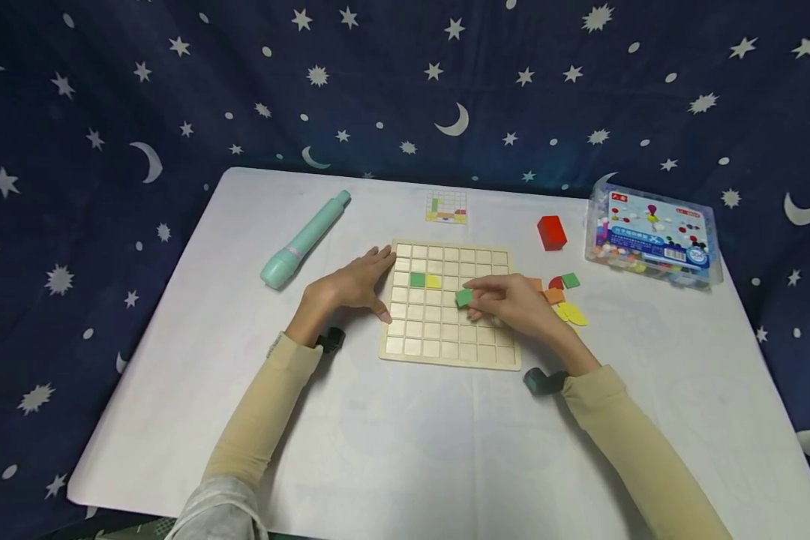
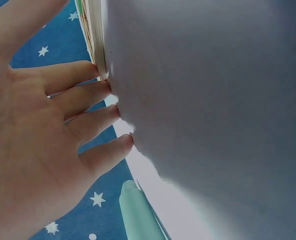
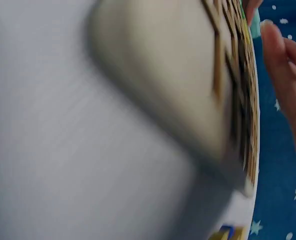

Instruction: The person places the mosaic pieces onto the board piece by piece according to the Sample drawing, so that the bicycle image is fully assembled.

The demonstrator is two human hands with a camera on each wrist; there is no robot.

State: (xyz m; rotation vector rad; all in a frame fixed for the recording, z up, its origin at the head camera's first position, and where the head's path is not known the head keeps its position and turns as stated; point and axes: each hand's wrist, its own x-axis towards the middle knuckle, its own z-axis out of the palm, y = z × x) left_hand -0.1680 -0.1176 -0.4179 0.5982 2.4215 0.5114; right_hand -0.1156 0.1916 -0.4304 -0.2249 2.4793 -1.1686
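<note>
A wooden grid board (image 1: 452, 366) lies on the white table, bearing a green square (image 1: 417, 280) and, right beside it, a yellow piece (image 1: 433, 281). My left hand (image 1: 354, 283) rests at the board's left edge with thumb and fingers spread; the left wrist view shows this hand (image 2: 48, 110) with straight fingers touching down by the board's side. Over the right half of the board, my right hand (image 1: 513, 301) pinches a green square piece (image 1: 463, 298) between thumb and fingertips. In the right wrist view the hand (image 3: 288, 75) shows at the right edge, the piece not clearly visible.
Right of the board lie orange pieces (image 1: 554, 296), yellow pieces (image 1: 572, 313), a red piece (image 1: 556, 283) and a green piece (image 1: 570, 280). Behind are a pattern card (image 1: 447, 206), a red block (image 1: 551, 233) and a plastic box (image 1: 655, 236). A mint-green cylinder (image 1: 305, 240) lies left.
</note>
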